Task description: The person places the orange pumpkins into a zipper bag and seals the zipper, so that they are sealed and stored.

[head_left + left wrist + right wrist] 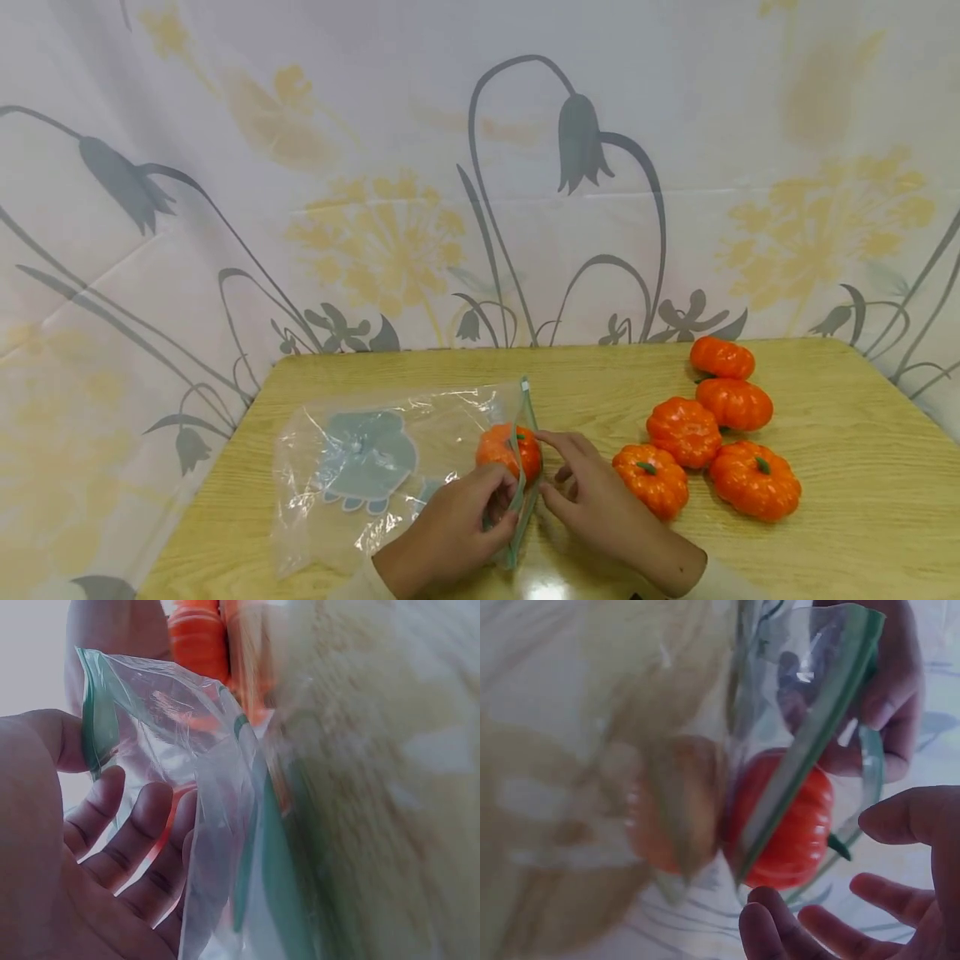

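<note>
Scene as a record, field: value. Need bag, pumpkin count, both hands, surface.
bag: clear plastic, lying flat, mouth toward the loose pumpkins
bag mouth: open, edged with green strips
pumpkin at mouth: one, orange, partly behind the clear plastic
loose pumpkins: five, orange, clustered beyond the right hand
left hand: pinches the bag's rim
right hand: fingers extended beside the pumpkin at the mouth; contact unclear
surface: wood-grain table
backdrop: floral-print sheet
</note>
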A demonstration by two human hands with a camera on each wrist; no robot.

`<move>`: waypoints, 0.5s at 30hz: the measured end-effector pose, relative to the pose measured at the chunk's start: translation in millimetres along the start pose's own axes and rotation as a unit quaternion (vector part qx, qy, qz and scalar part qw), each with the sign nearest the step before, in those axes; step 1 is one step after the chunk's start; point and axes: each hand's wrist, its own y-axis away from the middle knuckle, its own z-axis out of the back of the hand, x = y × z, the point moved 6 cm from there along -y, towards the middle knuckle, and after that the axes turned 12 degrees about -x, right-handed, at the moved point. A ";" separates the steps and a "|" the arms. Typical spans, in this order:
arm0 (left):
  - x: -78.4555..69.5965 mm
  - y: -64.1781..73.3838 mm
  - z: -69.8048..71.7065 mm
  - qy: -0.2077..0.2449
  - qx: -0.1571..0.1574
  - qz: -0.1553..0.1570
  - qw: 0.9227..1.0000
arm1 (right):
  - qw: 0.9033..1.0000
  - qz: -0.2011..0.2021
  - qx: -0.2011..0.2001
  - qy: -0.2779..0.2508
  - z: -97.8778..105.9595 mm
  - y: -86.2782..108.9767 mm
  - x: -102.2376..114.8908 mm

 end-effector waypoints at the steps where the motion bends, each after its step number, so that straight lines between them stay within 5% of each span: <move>1: 0.0 0.0 -0.3 0.002 0.000 0.000 1.000 | 1.000 0.007 -0.006 0.012 2.6 0.6 2.7; 7: -0.2 0.2 -1.5 -0.001 -0.008 -0.003 1.000 | 0.992 0.088 -0.043 0.078 22.3 9.4 19.1; 15: 0.5 0.4 0.5 -0.005 -0.010 -0.004 1.000 | 0.955 0.262 -0.100 0.100 48.2 24.5 33.4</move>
